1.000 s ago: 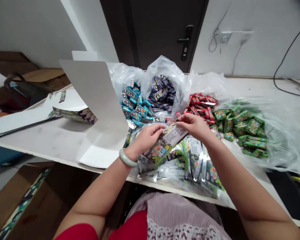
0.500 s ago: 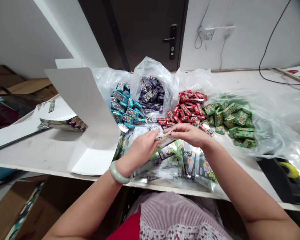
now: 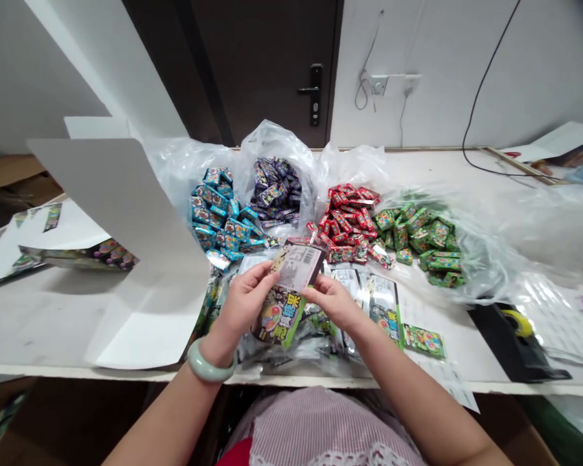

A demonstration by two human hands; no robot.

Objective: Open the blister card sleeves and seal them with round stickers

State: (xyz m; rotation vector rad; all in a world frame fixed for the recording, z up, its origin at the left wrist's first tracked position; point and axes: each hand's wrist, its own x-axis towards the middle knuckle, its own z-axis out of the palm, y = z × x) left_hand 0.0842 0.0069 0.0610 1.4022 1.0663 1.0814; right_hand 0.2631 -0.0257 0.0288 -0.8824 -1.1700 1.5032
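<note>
Printed candy pack [image 3: 273, 317], barcode panel showing, held at 12 o'clock from the wrists, gripped between the left hand [image 3: 245, 304] and right hand [image 3: 333, 304]. Step judged: checking it; next calls for laying it down. Beyond, on the worktop [image 3: 39, 317]: flat packs [image 3: 386, 304]; blue [image 3: 214, 210], purple [image 3: 274, 191], red [image 3: 347, 217] and green boxes [image 3: 418, 233], 10 to 2 o'clock.

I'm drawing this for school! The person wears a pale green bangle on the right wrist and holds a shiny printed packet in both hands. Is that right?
Not quite. The head view shows the pale green bangle on the left wrist, not the right. The rest is right: the left hand and right hand both hold the shiny printed packet.
</note>
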